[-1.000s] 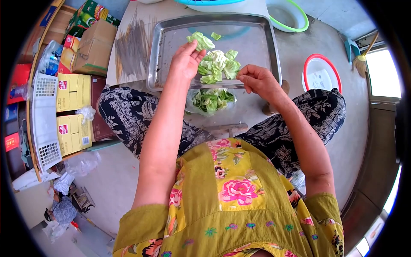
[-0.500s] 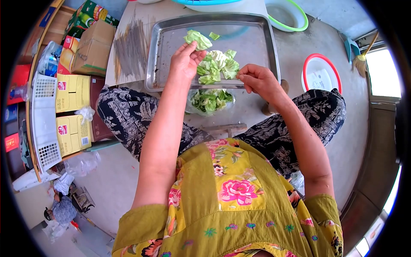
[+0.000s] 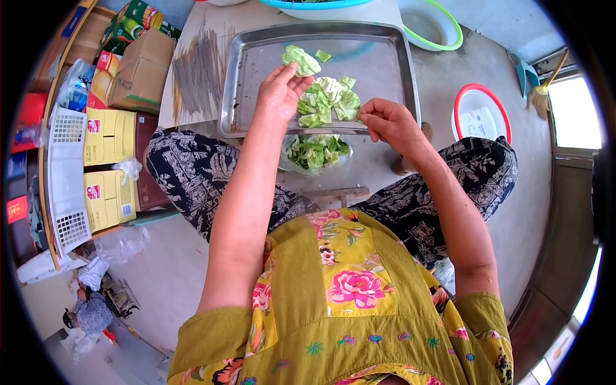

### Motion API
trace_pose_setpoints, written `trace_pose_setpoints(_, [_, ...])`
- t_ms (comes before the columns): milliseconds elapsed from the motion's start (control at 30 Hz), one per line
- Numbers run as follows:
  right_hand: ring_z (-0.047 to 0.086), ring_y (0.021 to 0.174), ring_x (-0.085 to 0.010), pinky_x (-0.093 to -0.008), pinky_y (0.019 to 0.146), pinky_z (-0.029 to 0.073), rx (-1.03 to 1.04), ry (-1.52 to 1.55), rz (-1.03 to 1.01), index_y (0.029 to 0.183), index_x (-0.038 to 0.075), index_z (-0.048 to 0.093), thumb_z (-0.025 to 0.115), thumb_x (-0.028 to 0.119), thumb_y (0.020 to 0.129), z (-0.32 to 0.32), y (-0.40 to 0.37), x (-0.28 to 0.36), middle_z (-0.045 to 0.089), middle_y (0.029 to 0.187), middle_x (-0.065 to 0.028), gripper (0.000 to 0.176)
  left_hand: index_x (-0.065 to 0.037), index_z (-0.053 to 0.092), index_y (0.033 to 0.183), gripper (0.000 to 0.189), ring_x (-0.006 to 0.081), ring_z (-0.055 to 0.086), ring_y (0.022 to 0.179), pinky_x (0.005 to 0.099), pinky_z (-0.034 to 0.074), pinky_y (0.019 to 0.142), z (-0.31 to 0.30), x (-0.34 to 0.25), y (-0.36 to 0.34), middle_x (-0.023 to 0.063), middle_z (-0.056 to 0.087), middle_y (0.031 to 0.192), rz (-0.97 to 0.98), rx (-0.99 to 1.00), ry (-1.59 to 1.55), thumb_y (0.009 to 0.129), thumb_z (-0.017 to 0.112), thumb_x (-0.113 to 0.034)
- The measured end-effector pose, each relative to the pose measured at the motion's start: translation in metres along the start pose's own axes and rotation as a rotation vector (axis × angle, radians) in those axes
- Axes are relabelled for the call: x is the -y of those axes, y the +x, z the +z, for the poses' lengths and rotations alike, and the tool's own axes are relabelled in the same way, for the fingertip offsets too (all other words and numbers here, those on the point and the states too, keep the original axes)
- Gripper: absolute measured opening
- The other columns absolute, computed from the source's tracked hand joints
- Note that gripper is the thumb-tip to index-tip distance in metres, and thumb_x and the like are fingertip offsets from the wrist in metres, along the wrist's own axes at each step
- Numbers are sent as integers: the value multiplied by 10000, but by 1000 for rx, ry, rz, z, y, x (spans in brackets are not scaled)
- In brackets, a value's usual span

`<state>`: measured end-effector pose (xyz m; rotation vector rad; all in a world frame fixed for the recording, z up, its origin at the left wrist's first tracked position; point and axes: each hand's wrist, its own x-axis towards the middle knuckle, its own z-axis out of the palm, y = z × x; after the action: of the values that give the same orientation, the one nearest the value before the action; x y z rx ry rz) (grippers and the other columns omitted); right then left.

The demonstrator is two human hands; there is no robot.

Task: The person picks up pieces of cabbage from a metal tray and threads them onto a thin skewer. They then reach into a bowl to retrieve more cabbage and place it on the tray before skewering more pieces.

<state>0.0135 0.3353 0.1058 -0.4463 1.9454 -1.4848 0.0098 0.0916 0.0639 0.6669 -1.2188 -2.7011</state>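
My left hand (image 3: 282, 90) pinches a pale green cabbage leaf (image 3: 300, 61) over the metal tray (image 3: 256, 83). At the tray's near right, my right hand (image 3: 389, 122) is closed in a pinch beside a clump of leaves (image 3: 330, 99); what its fingertips hold, if anything, is too small to make out. A small leaf scrap (image 3: 323, 56) lies in the tray, right of the held leaf. Below the tray's near edge, a clear plastic bag (image 3: 314, 157) contains more cut leaves.
Many thin sticks (image 3: 199, 70) lie left of the tray. A blue-rimmed basin (image 3: 314, 6) stands behind it. Green-rimmed (image 3: 431, 25) and red-rimmed basins (image 3: 482, 115) are to the right. Boxes (image 3: 102, 138) line the left side. Another person (image 3: 93, 311) is at lower left.
The view has shifted slightly. Both hands keep nearly the same pose, the left still with the cabbage leaf.
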Motion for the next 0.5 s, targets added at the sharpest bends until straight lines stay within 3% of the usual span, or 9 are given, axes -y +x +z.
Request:
trace_pose_setpoints(67, [393, 533, -14, -179, 477, 273, -5, 2, -9, 900, 42, 585, 542, 142, 916, 0, 0, 1, 469, 591, 52, 110, 30, 537, 1022, 178, 227, 598, 851, 353, 551, 752, 0, -1, -1, 134, 598, 953, 9, -41, -33, 883, 569, -76])
trace_pose_setpoints(500, [402, 544, -18, -180, 491, 291, -3, 23, -26, 892, 36, 590, 540, 133, 915, 1, 1, -3, 473, 605, 52, 111, 40, 535, 1021, 168, 255, 609, 881, 376, 549, 796, 6, 1, -3, 149, 594, 981, 26, -38, -62, 886, 560, -55])
